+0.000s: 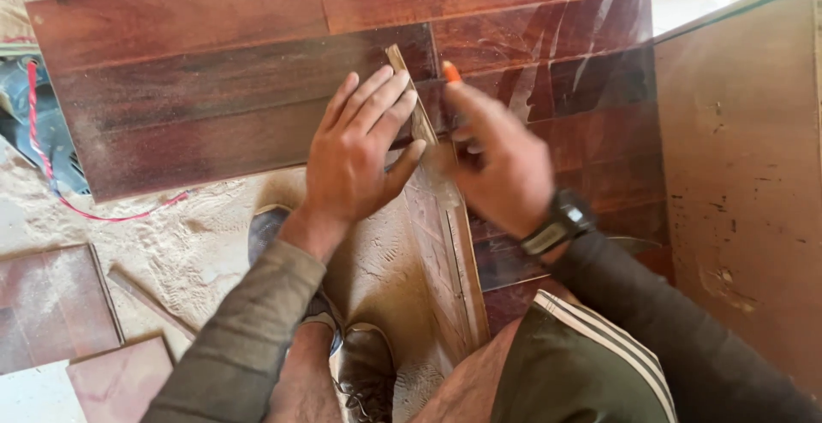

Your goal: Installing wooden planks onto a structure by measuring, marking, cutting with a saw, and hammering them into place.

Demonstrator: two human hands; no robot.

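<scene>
A long dark red-brown laminate floor plank (197, 106) lies across the top of the view. My left hand (355, 153) presses flat on a narrow strip of laminate (411, 89) that lies crosswise on the plank like a straightedge. My right hand (497, 162), with a black watch on its wrist, is closed on an orange-tipped pencil (451, 72) whose tip points at the plank just right of the strip.
Laid red-brown laminate flooring (591, 89) runs to the right. A brown wooden panel (745, 183) stands at the far right. Sawdust covers the floor (180, 243). Offcuts (51, 303) lie at lower left. A red cable (94, 213) trails at left. My shoes (364, 372) show below.
</scene>
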